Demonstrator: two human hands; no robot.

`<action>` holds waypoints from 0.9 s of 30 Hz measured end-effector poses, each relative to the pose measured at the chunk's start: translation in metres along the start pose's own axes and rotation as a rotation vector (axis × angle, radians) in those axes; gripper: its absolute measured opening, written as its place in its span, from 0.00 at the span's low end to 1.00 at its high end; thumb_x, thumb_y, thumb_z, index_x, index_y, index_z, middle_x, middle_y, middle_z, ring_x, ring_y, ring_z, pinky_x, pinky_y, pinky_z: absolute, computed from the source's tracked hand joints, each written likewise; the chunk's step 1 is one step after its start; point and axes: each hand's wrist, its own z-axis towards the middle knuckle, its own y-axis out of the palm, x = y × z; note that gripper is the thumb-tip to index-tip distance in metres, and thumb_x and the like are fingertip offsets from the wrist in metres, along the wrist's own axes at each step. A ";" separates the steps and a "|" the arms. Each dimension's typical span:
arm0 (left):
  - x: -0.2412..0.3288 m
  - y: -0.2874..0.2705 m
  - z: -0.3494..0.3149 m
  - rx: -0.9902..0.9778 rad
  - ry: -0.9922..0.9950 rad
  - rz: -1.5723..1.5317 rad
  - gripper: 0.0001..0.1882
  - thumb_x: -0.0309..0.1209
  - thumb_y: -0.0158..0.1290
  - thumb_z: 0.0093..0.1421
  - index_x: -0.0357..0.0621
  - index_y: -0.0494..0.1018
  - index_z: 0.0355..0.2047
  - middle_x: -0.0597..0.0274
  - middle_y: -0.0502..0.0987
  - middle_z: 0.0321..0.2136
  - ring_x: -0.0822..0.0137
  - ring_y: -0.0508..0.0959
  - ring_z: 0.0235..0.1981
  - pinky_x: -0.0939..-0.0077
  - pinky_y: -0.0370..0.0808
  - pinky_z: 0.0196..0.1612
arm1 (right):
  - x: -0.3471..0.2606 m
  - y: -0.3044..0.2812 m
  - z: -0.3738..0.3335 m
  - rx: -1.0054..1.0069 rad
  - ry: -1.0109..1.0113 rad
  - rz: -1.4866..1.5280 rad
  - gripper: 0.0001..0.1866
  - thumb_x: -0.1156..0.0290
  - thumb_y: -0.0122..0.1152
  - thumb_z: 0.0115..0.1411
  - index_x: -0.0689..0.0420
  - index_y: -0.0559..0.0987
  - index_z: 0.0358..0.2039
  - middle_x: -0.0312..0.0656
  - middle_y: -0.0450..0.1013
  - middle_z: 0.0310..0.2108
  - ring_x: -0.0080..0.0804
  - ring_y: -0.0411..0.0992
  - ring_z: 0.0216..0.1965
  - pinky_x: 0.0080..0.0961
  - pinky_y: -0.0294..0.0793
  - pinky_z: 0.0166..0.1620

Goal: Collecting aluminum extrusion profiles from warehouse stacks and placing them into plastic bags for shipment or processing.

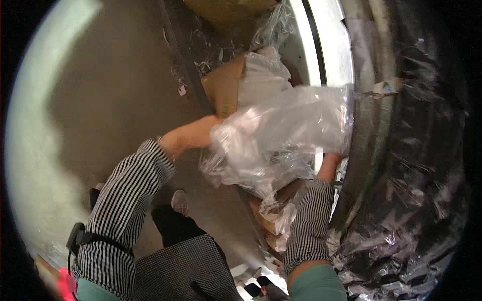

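Observation:
A crumpled clear plastic bag [296,118] stretches between my two hands, its left part bunched and smeared by motion. My left hand [207,129] reaches in from the left and meets the bag's left edge; its fingers are hidden by the plastic and blur. My right hand [330,163] is at the bag's lower right corner, beside the white rail, with its fingers covered by the plastic. Both forearms wear black-and-white striped sleeve covers. Just beyond the bag is a brown cardboard box [221,85] with more pale plastic over its right side.
A white rail [339,40] with a dark slot runs along the right. Past it lies a wide dark surface under wrinkled plastic film [422,175]. More loose clear plastic [273,25] sits at the far end. Grey floor [115,80] spreads left; a shoe [179,202] shows below.

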 end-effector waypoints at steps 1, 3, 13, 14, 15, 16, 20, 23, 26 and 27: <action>-0.011 0.000 0.017 0.011 -0.024 0.029 0.15 0.33 0.57 0.56 0.32 0.76 0.37 0.42 0.80 0.35 0.47 0.81 0.33 0.60 0.77 0.38 | -0.012 0.011 -0.006 0.108 -0.072 -0.153 0.29 0.68 0.64 0.57 0.66 0.67 0.56 0.58 0.66 0.55 0.49 0.66 0.57 0.39 0.66 0.60; -0.040 -0.016 0.024 0.014 -0.055 0.117 0.14 0.32 0.56 0.55 0.31 0.76 0.36 0.42 0.80 0.34 0.47 0.81 0.33 0.60 0.76 0.37 | -0.036 0.033 -0.069 0.305 -0.199 -0.149 0.30 0.68 0.64 0.56 0.66 0.66 0.56 0.58 0.66 0.55 0.49 0.66 0.58 0.39 0.66 0.60; -0.128 -0.050 0.041 -0.023 0.047 0.403 0.12 0.27 0.56 0.51 0.28 0.76 0.32 0.39 0.79 0.30 0.48 0.80 0.29 0.58 0.75 0.34 | -0.076 0.076 -0.229 -0.514 -0.604 0.453 0.19 0.78 0.64 0.52 0.60 0.78 0.46 0.48 0.75 0.42 0.37 0.74 0.41 0.32 0.73 0.45; -0.118 -0.055 0.032 -0.032 -0.091 0.383 0.11 0.24 0.54 0.49 0.27 0.76 0.30 0.39 0.79 0.30 0.48 0.80 0.30 0.57 0.74 0.35 | -0.092 0.081 -0.225 -0.560 -0.585 0.417 0.22 0.77 0.65 0.51 0.60 0.76 0.49 0.51 0.70 0.49 0.45 0.68 0.50 0.38 0.67 0.53; -0.117 -0.058 0.030 -0.040 -0.223 0.348 0.09 0.21 0.53 0.47 0.26 0.76 0.28 0.39 0.80 0.29 0.49 0.80 0.30 0.56 0.74 0.37 | -0.106 0.087 -0.214 -0.606 -0.567 0.366 0.25 0.77 0.66 0.51 0.60 0.73 0.51 0.54 0.65 0.56 0.53 0.62 0.60 0.43 0.61 0.62; -0.124 -0.062 0.025 -0.035 -0.242 0.359 0.09 0.21 0.53 0.47 0.26 0.76 0.28 0.39 0.80 0.29 0.49 0.80 0.30 0.56 0.74 0.37 | -0.110 0.107 -0.209 -0.619 -0.568 0.385 0.25 0.77 0.66 0.51 0.60 0.73 0.51 0.54 0.65 0.56 0.53 0.62 0.60 0.43 0.61 0.62; -0.127 -0.042 0.079 0.014 -0.123 0.133 0.16 0.20 0.52 0.46 0.31 0.78 0.38 0.37 0.77 0.45 0.48 0.77 0.46 0.61 0.75 0.48 | -0.032 0.209 -0.101 -0.723 -0.712 0.456 0.31 0.70 0.69 0.49 0.56 0.71 0.55 0.54 0.61 0.61 0.58 0.55 0.64 0.43 0.57 0.65; -0.156 -0.047 0.028 0.030 -0.245 0.146 0.17 0.20 0.52 0.46 0.32 0.78 0.39 0.37 0.76 0.46 0.48 0.77 0.47 0.61 0.74 0.48 | -0.060 0.194 -0.172 -0.940 -0.562 0.258 0.29 0.69 0.68 0.51 0.56 0.72 0.54 0.53 0.64 0.59 0.57 0.59 0.62 0.46 0.59 0.63; -0.154 -0.052 0.007 0.046 -0.282 0.157 0.17 0.19 0.52 0.46 0.32 0.78 0.39 0.38 0.76 0.46 0.48 0.77 0.47 0.61 0.74 0.49 | -0.114 0.094 -0.187 -0.982 -0.555 -0.134 0.21 0.72 0.64 0.53 0.58 0.75 0.49 0.53 0.68 0.55 0.53 0.65 0.57 0.45 0.66 0.56; -0.152 -0.047 0.017 0.043 -0.257 0.144 0.18 0.19 0.52 0.46 0.32 0.78 0.40 0.38 0.76 0.47 0.48 0.77 0.47 0.61 0.74 0.49 | -0.110 0.071 -0.176 -0.948 -0.499 -0.430 0.16 0.76 0.61 0.54 0.60 0.77 0.44 0.54 0.72 0.51 0.50 0.70 0.52 0.42 0.71 0.50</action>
